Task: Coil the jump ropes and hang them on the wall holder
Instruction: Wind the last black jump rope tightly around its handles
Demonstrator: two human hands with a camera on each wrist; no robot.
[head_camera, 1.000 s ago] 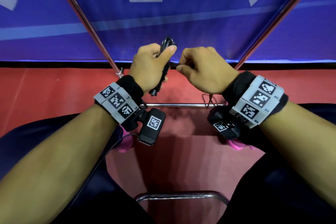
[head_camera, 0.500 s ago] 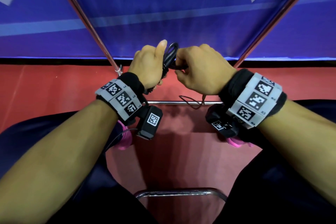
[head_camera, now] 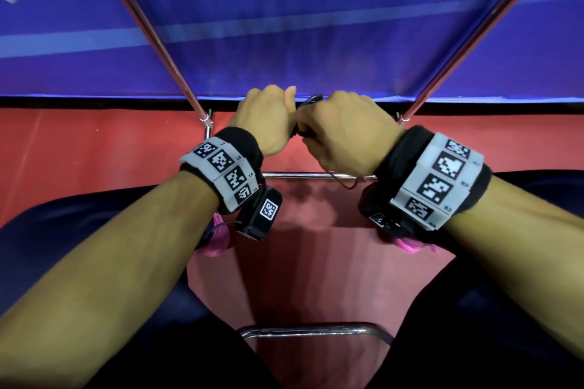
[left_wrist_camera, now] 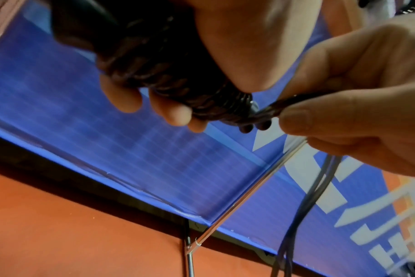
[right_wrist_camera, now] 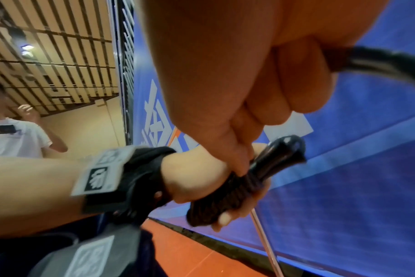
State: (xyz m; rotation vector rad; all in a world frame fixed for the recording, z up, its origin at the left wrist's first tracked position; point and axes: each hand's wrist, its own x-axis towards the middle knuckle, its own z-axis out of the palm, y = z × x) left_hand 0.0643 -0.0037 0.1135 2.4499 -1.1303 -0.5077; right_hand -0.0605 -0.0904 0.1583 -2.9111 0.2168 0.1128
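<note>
Head view, centre: the left hand (head_camera: 265, 123) and right hand (head_camera: 344, 133) sit close together above the red floor (head_camera: 94, 151), a jump rope (head_camera: 311, 99) loop between them. Left wrist view: the left grip wraps the cord-wound handles (left_wrist_camera: 154, 71); the right grip pinches the cord (left_wrist_camera: 284, 105) at their end. Right wrist view: cord curves off upper right

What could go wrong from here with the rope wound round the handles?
1. The right hand only pinches the rope beside the wound handles gripped by the left hand; a slip could loosen the coils.
2. The loose strands hang below the right hand, seemingly near the metal bar, and might snag on it.
</note>
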